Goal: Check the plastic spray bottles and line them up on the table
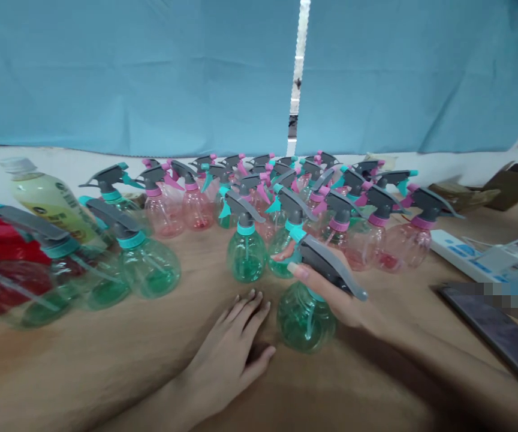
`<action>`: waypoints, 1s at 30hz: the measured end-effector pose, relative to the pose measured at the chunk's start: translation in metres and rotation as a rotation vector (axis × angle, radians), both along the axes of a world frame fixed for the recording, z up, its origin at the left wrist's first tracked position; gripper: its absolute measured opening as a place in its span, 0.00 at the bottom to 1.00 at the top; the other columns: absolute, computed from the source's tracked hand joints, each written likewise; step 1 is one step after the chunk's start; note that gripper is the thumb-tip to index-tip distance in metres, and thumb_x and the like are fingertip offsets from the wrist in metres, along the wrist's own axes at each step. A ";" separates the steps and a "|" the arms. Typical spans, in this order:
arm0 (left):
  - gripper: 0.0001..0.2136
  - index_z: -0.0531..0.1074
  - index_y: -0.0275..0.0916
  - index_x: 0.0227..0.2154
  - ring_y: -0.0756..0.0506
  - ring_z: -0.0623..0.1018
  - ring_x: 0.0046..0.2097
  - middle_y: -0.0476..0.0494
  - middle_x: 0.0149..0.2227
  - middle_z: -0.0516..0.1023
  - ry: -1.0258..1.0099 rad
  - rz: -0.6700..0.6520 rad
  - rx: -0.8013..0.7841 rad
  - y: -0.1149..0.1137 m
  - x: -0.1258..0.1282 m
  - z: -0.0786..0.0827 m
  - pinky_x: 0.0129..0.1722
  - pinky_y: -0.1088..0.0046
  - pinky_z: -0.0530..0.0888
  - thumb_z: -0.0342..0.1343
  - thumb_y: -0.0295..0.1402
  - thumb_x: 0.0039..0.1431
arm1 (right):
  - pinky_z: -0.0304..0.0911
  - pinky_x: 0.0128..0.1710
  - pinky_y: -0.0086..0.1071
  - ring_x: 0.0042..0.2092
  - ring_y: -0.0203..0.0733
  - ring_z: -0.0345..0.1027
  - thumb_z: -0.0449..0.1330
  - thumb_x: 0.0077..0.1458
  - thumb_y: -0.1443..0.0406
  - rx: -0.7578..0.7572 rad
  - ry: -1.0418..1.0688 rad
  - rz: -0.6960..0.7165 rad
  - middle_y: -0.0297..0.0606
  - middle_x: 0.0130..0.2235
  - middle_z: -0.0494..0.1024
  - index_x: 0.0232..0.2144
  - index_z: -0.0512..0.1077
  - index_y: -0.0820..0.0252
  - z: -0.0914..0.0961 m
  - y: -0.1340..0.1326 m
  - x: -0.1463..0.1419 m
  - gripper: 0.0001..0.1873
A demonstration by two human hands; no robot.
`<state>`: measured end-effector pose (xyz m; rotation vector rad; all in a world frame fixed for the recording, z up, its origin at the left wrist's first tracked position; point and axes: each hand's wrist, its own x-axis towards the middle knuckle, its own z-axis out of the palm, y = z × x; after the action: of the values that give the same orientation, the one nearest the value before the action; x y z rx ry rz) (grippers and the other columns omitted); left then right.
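My right hand (331,288) is wrapped round the neck of a green spray bottle (306,324) with a grey and turquoise trigger head. The bottle stands nearly upright at the front, and its trigger is hidden by my fingers. Just left of it, my left hand (229,345) lies palm down on the wooden table (119,366), fingers stretched out and holding nothing. Beyond my left fingertips stands another green spray bottle (247,255). A further green spray bottle (281,246) is partly covered by my right fingers.
Several pink spray bottles (403,240) and green ones crowd the back. More green spray bottles (151,270) stand at left, near a drink bottle (54,201) and a red object (9,240). At right are a power strip (461,255) and a dark phone-like device (493,330).
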<state>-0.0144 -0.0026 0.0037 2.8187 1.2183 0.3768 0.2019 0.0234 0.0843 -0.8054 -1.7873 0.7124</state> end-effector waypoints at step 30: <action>0.24 0.59 0.39 0.61 0.36 0.63 0.62 0.38 0.62 0.63 -0.030 0.002 0.034 0.003 -0.001 -0.002 0.59 0.54 0.62 0.49 0.43 0.65 | 0.65 0.40 0.36 0.36 0.39 0.69 0.58 0.57 0.60 -0.046 0.050 -0.049 0.33 0.34 0.74 0.36 0.69 0.54 -0.001 -0.002 -0.003 0.05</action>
<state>-0.0153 0.0000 0.0016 2.8292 1.2211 0.4420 0.1986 0.0215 0.0833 -0.8517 -1.7067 0.7375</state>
